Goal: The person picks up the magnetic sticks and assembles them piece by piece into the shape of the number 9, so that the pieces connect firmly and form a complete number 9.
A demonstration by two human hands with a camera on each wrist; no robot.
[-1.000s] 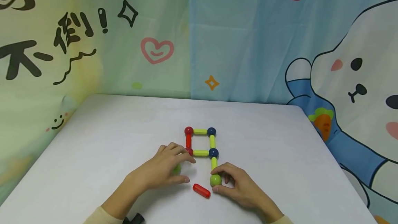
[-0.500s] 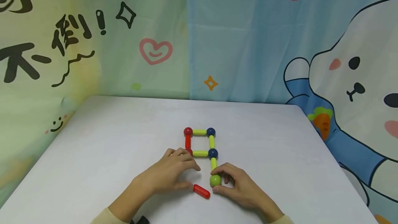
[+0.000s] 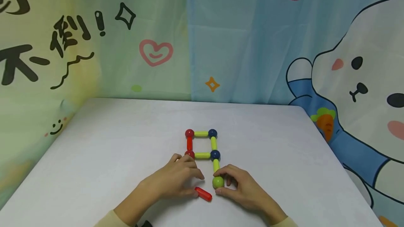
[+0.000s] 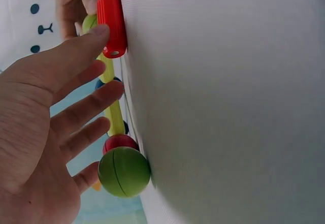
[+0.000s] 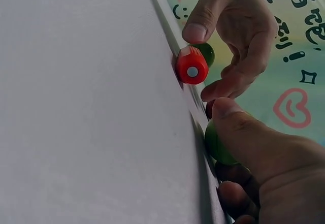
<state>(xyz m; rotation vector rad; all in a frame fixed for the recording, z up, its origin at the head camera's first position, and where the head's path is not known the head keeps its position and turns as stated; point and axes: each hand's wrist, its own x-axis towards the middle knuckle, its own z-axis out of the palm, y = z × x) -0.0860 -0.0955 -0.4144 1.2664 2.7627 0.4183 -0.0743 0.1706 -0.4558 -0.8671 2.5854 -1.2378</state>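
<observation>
My left hand [image 3: 176, 179] has its fingers spread, not curled round anything. Its thumb tip touches or nearly touches the end of a loose red magnetic rod [image 3: 203, 194]. Close to its little finger lies a loose green ball [image 4: 124, 171], hidden behind that hand in the head view. My right hand [image 3: 241, 186] pinches another green ball [image 3: 218, 182] between thumb and fingers. That ball sits at the near end of a yellow-green rod [image 3: 216, 165], which runs up to a blue ball [image 3: 215, 155].
Beyond the hands lies a square of rods, with a red rod [image 3: 189, 144] on its left side and a red ball [image 3: 189, 133] and a blue ball [image 3: 213, 133] at its far corners. A dark object [image 3: 146, 224] shows at the bottom edge of the white table [image 3: 94, 143].
My left hand has moved right and nearer, its thumb coming up to the loose red rod. The loose green ball is now covered in the head view. My right hand stays on its ball.
</observation>
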